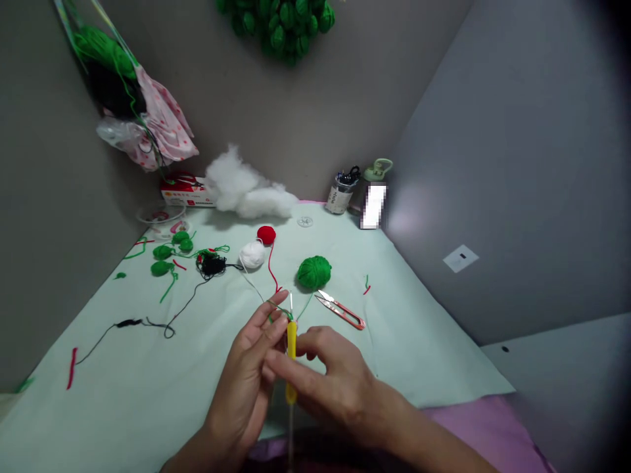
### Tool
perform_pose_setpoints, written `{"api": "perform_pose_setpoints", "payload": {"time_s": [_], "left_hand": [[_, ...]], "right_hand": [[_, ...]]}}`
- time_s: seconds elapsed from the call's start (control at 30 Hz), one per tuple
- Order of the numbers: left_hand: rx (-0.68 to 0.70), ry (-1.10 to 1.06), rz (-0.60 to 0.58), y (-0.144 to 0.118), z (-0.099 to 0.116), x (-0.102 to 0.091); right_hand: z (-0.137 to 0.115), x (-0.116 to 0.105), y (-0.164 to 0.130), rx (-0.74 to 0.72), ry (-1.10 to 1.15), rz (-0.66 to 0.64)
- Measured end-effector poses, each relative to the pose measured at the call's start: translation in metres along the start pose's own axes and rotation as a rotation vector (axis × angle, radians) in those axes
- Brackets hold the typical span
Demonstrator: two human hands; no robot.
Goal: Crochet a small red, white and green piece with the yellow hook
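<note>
**Crochet barely begun: first loops on the hook**

Held upright between both hands, over the near part of the table: a yellow-handled crochet hook (291,351), metal tip up. Closed around the handle from the right, the right hand (331,381), fingers wrapped and pinching. Pinched at the left hand (249,378), thumb against fingertips, a short run of green yarn (279,311) just below the tip. Only a few loops there, probably a starting ring, though too small and blurred to say for sure. No formed piece on the hook yet; nearly all of the stitching left, judging by that.

Trailing from the loops back to a green yarn ball (314,272), still full and round. Just right of it, red-handled snips (341,309), lying untouched. Further back, a white ball (252,254) and a red ball (266,234), then a heap of white stuffing (244,187) by the wall. At the far left, several small green crocheted pieces (170,253), seemingly finished, near a tangle of black yarn (211,264). Under everything, the pale green table cover (419,341).
</note>
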State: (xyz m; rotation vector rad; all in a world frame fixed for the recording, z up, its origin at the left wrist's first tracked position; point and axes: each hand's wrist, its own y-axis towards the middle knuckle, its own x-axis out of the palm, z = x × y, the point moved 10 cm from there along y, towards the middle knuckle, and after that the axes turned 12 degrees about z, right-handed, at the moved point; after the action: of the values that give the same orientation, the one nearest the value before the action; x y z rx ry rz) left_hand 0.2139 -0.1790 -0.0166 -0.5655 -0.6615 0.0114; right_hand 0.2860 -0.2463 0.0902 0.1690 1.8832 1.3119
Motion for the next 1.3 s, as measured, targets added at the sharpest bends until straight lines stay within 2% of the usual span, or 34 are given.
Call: {"api": "perform_pose_setpoints", "payload": {"time_s": [0.07, 0.13, 0.2, 0.27, 0.33, 0.53, 0.6, 0.67, 0.73, 0.87, 1.03, 1.2, 1.3], "left_hand": [[0.008, -0.007, -0.010, -0.002, -0.002, -0.002], [0.010, -0.029, -0.011, -0.002, -0.002, -0.005], [0.008, -0.046, 0.011, 0.000, -0.001, -0.010], [0.008, -0.049, 0.041, 0.003, 0.000, -0.015], [0.008, -0.049, 0.041, 0.005, 0.000, -0.018], [0.010, -0.013, 0.047, 0.008, -0.004, -0.021], [0.015, -0.001, 0.063, 0.005, -0.003, -0.021], [0.042, 0.005, 0.075, 0.002, 0.001, -0.021], [0.098, 0.015, 0.074, -0.002, 0.007, -0.020], [0.211, 0.037, 0.024, -0.007, 0.015, -0.016], [0.253, 0.079, -0.031, -0.009, 0.009, -0.017], [0.289, 0.134, -0.074, -0.013, 0.006, -0.015], [0.266, 0.106, -0.088, -0.014, 0.004, -0.014]], "right_hand": [[0.007, -0.003, 0.001, 0.015, 0.021, 0.020], [0.028, -0.010, 0.005, 0.069, 0.034, 0.055], [0.054, -0.014, 0.007, 0.184, 0.049, 0.067], [0.065, -0.015, 0.009, 0.226, 0.055, 0.068], [0.056, -0.010, 0.010, 0.189, 0.050, 0.059], [-0.004, 0.023, 0.007, -0.026, 0.045, 0.021], [-0.013, 0.023, 0.006, -0.057, 0.054, 0.072], [-0.011, 0.014, 0.004, -0.030, 0.049, 0.160], [0.000, 0.006, 0.000, 0.075, 0.027, 0.206], [0.019, -0.002, -0.010, 0.269, 0.069, 0.205], [0.027, -0.001, -0.027, 0.428, 0.163, 0.186], [0.027, -0.003, -0.044, 0.469, 0.191, 0.249], [0.014, -0.004, -0.049, 0.314, 0.095, 0.251]]}}
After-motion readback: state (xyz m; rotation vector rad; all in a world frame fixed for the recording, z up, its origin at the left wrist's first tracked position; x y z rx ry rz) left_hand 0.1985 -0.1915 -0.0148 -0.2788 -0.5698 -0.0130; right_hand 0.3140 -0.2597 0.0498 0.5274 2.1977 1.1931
